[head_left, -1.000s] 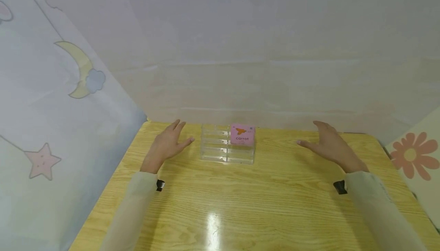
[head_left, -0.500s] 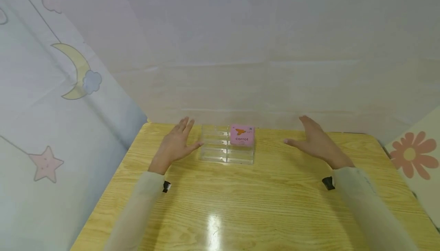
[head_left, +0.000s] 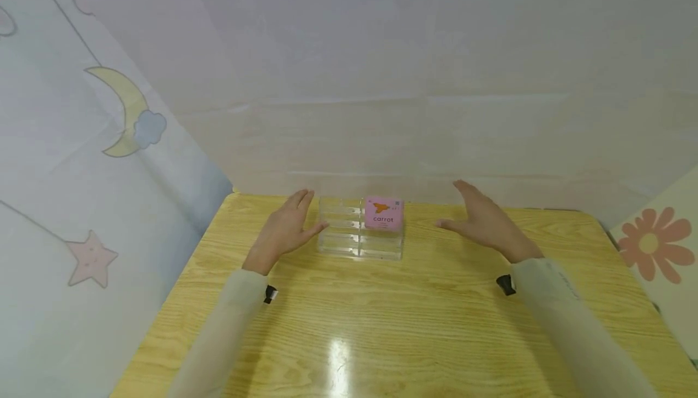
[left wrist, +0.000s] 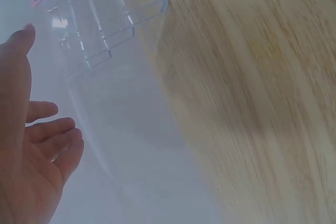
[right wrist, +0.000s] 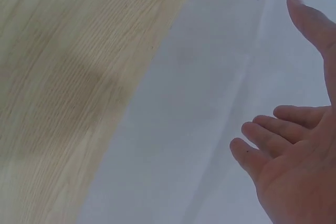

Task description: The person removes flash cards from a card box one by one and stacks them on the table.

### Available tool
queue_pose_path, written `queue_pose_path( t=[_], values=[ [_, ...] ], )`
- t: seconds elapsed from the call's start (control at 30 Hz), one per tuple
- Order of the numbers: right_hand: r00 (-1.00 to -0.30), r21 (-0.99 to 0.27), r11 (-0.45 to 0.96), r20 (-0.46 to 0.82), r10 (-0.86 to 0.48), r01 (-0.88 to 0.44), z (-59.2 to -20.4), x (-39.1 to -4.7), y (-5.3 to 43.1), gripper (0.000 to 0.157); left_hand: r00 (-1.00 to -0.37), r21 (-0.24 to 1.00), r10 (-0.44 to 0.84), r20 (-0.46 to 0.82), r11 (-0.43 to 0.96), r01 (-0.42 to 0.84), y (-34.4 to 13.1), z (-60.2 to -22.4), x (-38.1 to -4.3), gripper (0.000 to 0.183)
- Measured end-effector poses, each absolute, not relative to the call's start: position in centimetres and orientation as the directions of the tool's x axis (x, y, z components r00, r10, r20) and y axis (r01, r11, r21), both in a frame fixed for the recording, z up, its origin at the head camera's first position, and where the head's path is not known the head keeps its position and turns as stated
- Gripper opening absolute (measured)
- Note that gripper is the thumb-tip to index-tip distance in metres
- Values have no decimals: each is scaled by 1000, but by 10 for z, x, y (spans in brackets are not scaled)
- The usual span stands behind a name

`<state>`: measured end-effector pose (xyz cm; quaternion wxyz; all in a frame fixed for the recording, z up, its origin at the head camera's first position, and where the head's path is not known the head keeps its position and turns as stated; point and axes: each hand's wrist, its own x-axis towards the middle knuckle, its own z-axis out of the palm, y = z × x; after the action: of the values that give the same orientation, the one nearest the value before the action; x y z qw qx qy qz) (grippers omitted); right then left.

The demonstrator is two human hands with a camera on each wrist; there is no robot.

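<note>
A clear plastic tiered rack (head_left: 339,240) with two columns of slots stands at the far edge of the wooden table. In its upper right part sits a pink card (head_left: 384,214) printed with an orange picture and the word "carrot". Just left of the rack is my left hand (head_left: 285,228), fingers spread; its thumb tip overlaps the rack's left side in the head view, and whether it touches I cannot tell. My right hand (head_left: 491,222) hovers to the right of the rack, apart from it, thumb toward the card. Neither hand holds anything.
The wooden table (head_left: 360,307) runs toward me and reflects a bright light patch. A pale wall covering (head_left: 349,83) rises right behind the rack. Side walls carry a moon print (head_left: 126,107) at left and a flower print (head_left: 649,245) at right.
Both hands have moved inward toward the rack, the left hand to the right and the right hand to the left. The rack and the card have stayed in place.
</note>
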<state>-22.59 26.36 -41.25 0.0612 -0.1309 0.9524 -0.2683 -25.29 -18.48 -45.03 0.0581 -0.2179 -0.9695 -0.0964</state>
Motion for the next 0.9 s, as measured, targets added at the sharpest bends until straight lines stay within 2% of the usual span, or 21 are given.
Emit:
queue_pose_path(
  t=[0.27,0.5,0.9],
  values=[
    [-945,-533,805,-31,-327,-261,-412,-229,242,111,-877,130,461,135,869,477,-175,-456,-253,97],
    [-926,-512,797,-9,-377,-320,-413,-233,222,104,-883,133,460,90,873,468,-167,-460,-252,98],
    [-912,-497,789,12,-411,-362,-415,-237,203,101,-852,54,508,123,854,517,-149,-470,-258,96]
  ],
)
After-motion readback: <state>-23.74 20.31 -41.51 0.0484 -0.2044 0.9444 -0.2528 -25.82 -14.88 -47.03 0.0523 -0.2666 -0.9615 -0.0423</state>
